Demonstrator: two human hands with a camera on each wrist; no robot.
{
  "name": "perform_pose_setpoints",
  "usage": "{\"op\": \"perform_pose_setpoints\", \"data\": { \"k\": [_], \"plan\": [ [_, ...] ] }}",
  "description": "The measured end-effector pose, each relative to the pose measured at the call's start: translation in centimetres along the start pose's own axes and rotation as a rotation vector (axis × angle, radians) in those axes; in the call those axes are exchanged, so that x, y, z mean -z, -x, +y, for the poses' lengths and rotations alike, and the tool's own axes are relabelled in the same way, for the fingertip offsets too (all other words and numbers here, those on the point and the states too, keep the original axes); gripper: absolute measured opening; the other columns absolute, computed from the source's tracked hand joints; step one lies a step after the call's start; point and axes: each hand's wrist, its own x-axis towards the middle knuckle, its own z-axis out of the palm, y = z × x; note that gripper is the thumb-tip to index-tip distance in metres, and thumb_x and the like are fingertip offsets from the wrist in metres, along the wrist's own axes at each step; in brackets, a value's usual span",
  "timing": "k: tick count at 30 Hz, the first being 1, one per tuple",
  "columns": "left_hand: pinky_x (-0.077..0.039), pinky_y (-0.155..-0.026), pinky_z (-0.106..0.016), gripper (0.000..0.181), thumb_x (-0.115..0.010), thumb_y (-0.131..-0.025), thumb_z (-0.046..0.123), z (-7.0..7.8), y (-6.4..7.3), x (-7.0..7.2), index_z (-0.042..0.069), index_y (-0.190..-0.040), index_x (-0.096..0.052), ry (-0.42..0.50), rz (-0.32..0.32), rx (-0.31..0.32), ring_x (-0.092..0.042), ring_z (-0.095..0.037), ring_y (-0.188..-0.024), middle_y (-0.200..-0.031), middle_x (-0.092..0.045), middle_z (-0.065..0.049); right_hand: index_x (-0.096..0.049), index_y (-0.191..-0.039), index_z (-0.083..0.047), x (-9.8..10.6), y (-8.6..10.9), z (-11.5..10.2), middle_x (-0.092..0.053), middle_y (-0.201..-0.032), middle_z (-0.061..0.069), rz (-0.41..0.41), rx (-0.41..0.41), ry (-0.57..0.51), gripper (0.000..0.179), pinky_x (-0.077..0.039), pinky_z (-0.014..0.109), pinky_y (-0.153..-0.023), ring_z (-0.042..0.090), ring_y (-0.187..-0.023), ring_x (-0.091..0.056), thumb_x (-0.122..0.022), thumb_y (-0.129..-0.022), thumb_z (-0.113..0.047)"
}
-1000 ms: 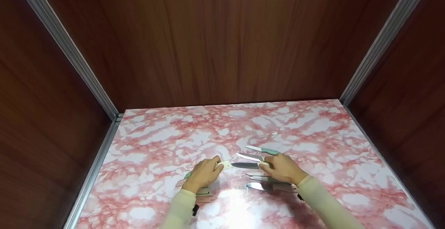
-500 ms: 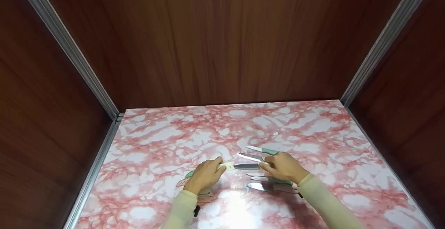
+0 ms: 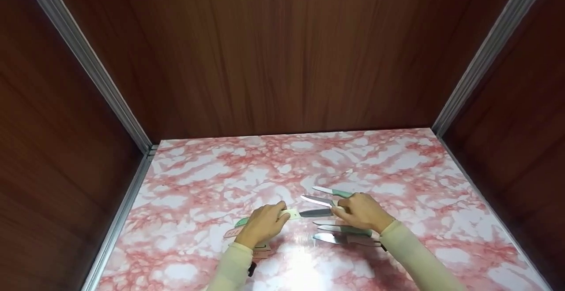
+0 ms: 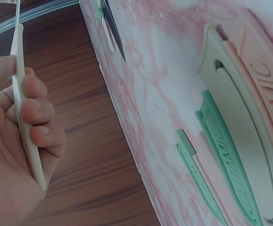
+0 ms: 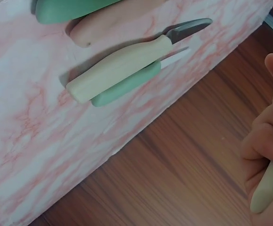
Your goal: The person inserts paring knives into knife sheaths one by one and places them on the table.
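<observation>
My left hand [image 3: 262,225] grips a cream blade sheath [image 3: 292,214], its thumb and curled fingers on either side. In the left wrist view the sheath [image 4: 27,127] appears edge-on inside the hand [image 4: 18,113]. My right hand [image 3: 364,213] holds a knife with a dark blade [image 3: 315,213], whose tip meets the sheath's end; how far it is inside cannot be told. Its cream handle [image 5: 270,188] shows in the right wrist view, with fingers curled round it. Under the left hand lie more sheaths: green [image 4: 228,155], cream [image 4: 235,103] and peach [image 4: 263,70].
Several knives lie around the right hand: a green-handled one [image 3: 340,193], a cream-handled one [image 5: 122,66] and a wide blade [image 3: 325,238] nearer me. The pink marbled tabletop [image 3: 198,171] is walled by dark wood panels [image 3: 282,61] with metal rails.
My left hand has shifted slightly right with the sheath. The right hand and its knife have also drifted a little right. The loose knives have stayed in place.
</observation>
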Motion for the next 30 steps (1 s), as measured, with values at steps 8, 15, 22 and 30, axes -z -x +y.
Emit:
{"op": "perform_pose_setpoints", "data": {
  "k": [8,15,22,30],
  "plan": [
    [-0.033,-0.052,-0.025,0.02,-0.045,-0.1,0.036,0.44,-0.14,-0.18,0.021,-0.09,-0.052,0.012,-0.004,-0.014,-0.036,-0.006,-0.054,-0.063,-0.039,0.01,-0.058,-0.065,-0.025,-0.45,-0.37,-0.09,-0.036,-0.051,-0.02,-0.011,0.004,0.002,0.033,-0.033,0.022,-0.046,-0.003,-0.043,-0.03,-0.054,-0.095,-0.039],
    [-0.034,-0.053,-0.025,0.019,-0.047,-0.099,0.034,0.41,-0.16,-0.36,0.02,-0.089,-0.053,-0.004,0.03,-0.029,-0.036,-0.006,-0.055,-0.064,-0.04,0.01,-0.054,-0.062,-0.025,-0.65,-0.39,-0.08,-0.033,-0.05,-0.021,0.028,0.056,0.014,0.034,-0.028,0.019,-0.043,-0.005,-0.042,-0.025,-0.058,-0.094,-0.034],
    [-0.034,-0.052,-0.025,0.019,-0.047,-0.099,0.035,0.6,-0.24,-0.71,0.02,-0.088,-0.052,-0.024,0.042,-0.027,-0.036,-0.006,-0.054,-0.062,-0.039,0.011,-0.057,-0.062,-0.025,-0.62,-0.32,-0.1,-0.033,-0.05,-0.022,0.024,0.066,0.033,0.033,-0.029,0.018,-0.043,-0.007,-0.042,-0.025,-0.058,-0.094,-0.035],
    [-0.035,-0.052,-0.027,0.02,-0.049,-0.098,0.036,0.88,-0.34,-0.77,0.021,-0.087,-0.052,-0.053,0.049,-0.031,-0.038,-0.008,-0.055,-0.062,-0.041,0.01,-0.059,-0.064,-0.027,-0.64,-0.24,-0.4,-0.038,-0.051,-0.024,-0.004,0.041,0.024,0.032,-0.036,0.02,-0.046,-0.008,-0.042,-0.031,-0.056,-0.095,-0.035]
  ]
}}
